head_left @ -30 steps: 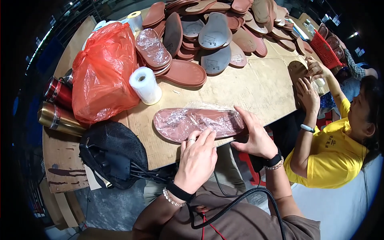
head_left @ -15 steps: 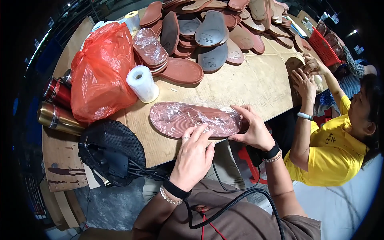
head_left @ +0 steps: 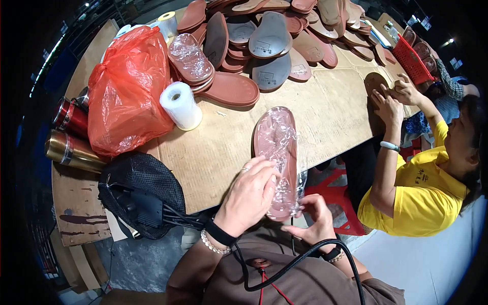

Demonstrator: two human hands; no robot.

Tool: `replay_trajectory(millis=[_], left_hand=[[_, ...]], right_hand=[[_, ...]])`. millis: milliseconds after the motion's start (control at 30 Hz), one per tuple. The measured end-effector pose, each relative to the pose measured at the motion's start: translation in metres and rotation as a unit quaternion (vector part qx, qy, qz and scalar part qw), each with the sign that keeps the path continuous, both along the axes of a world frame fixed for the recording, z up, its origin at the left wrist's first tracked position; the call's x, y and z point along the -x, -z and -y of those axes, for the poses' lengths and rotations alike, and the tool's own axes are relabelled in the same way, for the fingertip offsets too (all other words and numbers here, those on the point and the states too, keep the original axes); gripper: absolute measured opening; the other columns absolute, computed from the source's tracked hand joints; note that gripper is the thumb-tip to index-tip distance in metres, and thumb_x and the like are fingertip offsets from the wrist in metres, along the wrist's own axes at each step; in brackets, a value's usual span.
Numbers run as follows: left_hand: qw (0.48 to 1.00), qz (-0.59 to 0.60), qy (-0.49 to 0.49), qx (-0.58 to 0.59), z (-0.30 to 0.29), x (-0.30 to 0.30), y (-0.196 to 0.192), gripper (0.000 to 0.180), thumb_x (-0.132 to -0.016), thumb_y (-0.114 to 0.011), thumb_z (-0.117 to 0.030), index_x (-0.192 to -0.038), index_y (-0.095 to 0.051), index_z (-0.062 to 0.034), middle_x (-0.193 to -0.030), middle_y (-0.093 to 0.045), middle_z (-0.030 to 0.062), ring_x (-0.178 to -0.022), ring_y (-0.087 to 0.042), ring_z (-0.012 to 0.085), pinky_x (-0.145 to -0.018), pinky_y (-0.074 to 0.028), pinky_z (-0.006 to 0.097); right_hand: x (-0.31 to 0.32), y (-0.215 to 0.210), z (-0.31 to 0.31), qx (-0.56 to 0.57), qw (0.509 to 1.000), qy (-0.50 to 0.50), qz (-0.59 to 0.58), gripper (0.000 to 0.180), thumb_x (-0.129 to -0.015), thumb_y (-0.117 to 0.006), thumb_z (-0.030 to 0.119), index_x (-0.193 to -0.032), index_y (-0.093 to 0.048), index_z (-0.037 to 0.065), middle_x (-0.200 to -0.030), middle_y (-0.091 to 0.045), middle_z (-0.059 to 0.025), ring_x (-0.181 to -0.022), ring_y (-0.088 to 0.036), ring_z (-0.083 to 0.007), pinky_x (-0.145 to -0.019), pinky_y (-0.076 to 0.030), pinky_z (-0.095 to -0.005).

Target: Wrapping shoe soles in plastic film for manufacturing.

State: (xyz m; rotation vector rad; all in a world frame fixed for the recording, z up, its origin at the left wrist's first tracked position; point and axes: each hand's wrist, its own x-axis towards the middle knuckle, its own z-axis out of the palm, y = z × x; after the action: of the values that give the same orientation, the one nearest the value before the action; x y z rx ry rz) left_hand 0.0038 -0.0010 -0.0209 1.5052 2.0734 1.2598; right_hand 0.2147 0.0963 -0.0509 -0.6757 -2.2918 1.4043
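My left hand (head_left: 250,194) presses down on the near end of a brown shoe sole wrapped in clear plastic film (head_left: 277,147). The sole points away from me, its far end resting on the wooden table (head_left: 325,107) and its near end hanging over the table's edge. My right hand (head_left: 314,221) is below that edge and pinches the film at the sole's near end. A roll of clear film (head_left: 180,105) stands upright on the table to the left.
A pile of brown and grey soles (head_left: 269,40) covers the table's far side. A red plastic bag (head_left: 127,91), two metal flasks (head_left: 68,132) and a black mesh bag (head_left: 140,195) sit at the left. A person in yellow (head_left: 414,188) handles a sole at the right.
The wrapped sole has turned from lying crosswise to pointing away from me. My right hand has dropped from its right end to below the table edge at its near end.
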Motion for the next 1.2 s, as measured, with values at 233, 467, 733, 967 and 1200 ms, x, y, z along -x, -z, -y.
replay_trajectory(millis=[233,467,733,967,1200], left_hand=[[0.987,-0.121,-0.083,0.067,0.023,-0.007,-0.029,0.052,-0.096,-0.068,-0.021,-0.142,-0.056,0.0002,-0.149,-0.053,0.022,-0.145,-0.04,0.0454,-0.12,-0.033,0.053],[0.98,-0.136,-0.079,0.125,0.029,0.001,-0.022,0.063,-0.094,-0.071,-0.025,-0.148,-0.049,0.0017,-0.147,-0.055,0.0216,-0.145,-0.043,0.0404,-0.121,-0.03,0.053],[0.992,-0.106,-0.006,0.074,-0.022,0.003,-0.017,0.052,-0.086,-0.079,-0.025,-0.131,-0.063,-0.0025,-0.13,-0.066,0.0168,-0.131,-0.056,0.0368,-0.112,-0.04,0.048],[0.99,-0.085,0.011,0.115,-0.038,0.011,-0.014,0.045,-0.086,-0.078,-0.022,-0.124,-0.066,-0.0015,-0.124,-0.068,0.0154,-0.126,-0.058,0.0373,-0.108,-0.043,0.048],[0.988,-0.105,-0.032,0.106,-0.04,0.01,-0.014,0.031,-0.085,-0.08,-0.021,-0.109,-0.077,-0.0017,-0.119,-0.071,0.013,-0.118,-0.061,0.0345,-0.102,-0.046,0.047]], right_hand=[[0.043,-0.012,-0.004,0.004,0.968,-0.252,-0.003,0.09,-0.084,-0.084,0.015,-0.158,-0.035,-0.001,-0.156,-0.045,-0.0272,-0.146,-0.044,-0.041,-0.121,-0.037,-0.0462],[0.056,-0.054,-0.082,-0.227,0.969,-0.062,-0.078,0.036,-0.085,-0.066,-0.008,-0.119,-0.07,0.003,-0.12,-0.07,-0.0161,-0.109,-0.07,-0.0352,-0.091,-0.057,-0.039],[0.094,-0.052,-0.142,-0.302,0.931,-0.204,0.027,0.05,-0.083,-0.063,0.007,-0.133,-0.063,0.007,-0.128,-0.065,-0.019,-0.129,-0.057,-0.0356,-0.119,-0.033,-0.0534],[0.11,-0.043,-0.161,-0.247,0.938,-0.24,-0.04,0.014,-0.088,-0.077,0.012,-0.1,-0.074,0.005,-0.093,-0.071,-0.0101,-0.094,-0.068,-0.0294,-0.103,-0.046,-0.0437],[0.103,-0.048,-0.173,-0.139,0.964,-0.215,-0.078,0.015,-0.092,-0.077,0.013,-0.099,-0.076,0.0,-0.096,-0.077,-0.0113,-0.099,-0.072,-0.0267,-0.091,-0.055,-0.0392]])
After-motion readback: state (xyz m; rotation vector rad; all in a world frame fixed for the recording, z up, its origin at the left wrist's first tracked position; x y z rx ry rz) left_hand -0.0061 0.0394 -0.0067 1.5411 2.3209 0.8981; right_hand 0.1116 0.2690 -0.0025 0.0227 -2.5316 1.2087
